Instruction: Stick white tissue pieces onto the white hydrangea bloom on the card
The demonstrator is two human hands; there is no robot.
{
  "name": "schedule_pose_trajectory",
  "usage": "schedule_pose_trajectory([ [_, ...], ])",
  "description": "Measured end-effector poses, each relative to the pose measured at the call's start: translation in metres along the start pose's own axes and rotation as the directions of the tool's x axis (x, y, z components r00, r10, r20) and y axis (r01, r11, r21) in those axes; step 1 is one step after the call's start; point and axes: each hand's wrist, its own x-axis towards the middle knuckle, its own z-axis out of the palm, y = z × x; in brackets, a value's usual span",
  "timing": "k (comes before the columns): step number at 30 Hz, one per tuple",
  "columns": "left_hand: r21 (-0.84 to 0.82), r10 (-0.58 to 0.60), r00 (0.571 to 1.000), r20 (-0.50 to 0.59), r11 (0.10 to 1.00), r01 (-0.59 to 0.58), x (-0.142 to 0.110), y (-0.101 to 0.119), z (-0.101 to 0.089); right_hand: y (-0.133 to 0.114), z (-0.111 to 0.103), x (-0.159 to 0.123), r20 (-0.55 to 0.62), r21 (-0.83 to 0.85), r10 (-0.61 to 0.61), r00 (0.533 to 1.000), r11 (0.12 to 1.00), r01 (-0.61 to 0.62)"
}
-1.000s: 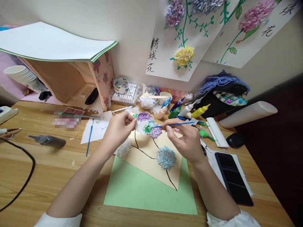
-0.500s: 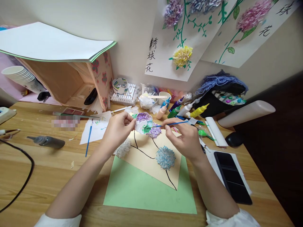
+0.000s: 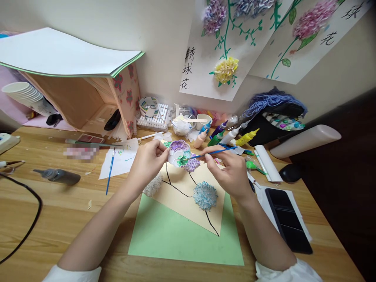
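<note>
My left hand (image 3: pixel 148 161) is closed on the edge of a small flower-shaped paint palette (image 3: pixel 178 152) with purple and green paint in it, held above the desk. My right hand (image 3: pixel 230 172) pinches a thin blue paintbrush (image 3: pixel 214 152); its tip rests in the green paint on the palette. Under both hands lies a cream sheet (image 3: pixel 188 196) with black stems and paper flowers: a blue one (image 3: pixel 205 195), a white one (image 3: pixel 152 185) and a purple one (image 3: pixel 191 164). The cream sheet sits on a green sheet (image 3: pixel 176 235).
Squeeze paint bottles (image 3: pixel 232 135) stand behind the hands beside cups and a marker tray (image 3: pixel 155 116). A black phone (image 3: pixel 286 219) lies at the right, a second blue brush (image 3: pixel 110 170) and a grey bottle (image 3: pixel 58 175) at the left. A black cable (image 3: pixel 26 223) loops over the wooden desk.
The brush tip has shifted slightly within the green paint on the palette, and my right hand has moved up a little. My left hand holds the palette as before.
</note>
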Motion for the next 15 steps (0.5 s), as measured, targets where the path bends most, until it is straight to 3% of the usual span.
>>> schedule_pose_trajectory([
  [4,-0.053,-0.014,1.0,-0.007,0.998,0.014,0.0018,-0.0027,-0.0005,0.0034,-0.0016,0.0009,-0.006,0.043,0.107,0.994,0.993,-0.106],
  [8,-0.129,-0.046,0.999,-0.003,0.991,0.045,0.0037,-0.0039,-0.0017,0.005,-0.0032,0.0006,-0.063,0.112,0.145,0.987,0.984,-0.138],
  [12,-0.167,-0.068,0.998,0.003,0.984,0.068,0.0039,-0.003,-0.0039,0.0022,-0.005,-0.0004,-0.021,0.111,0.09,0.996,0.99,-0.087],
  [15,-0.173,-0.085,0.996,-0.001,0.981,0.083,0.0041,-0.0023,-0.0055,-0.0015,-0.0066,-0.0005,-0.056,0.061,0.035,0.998,0.998,-0.031],
])
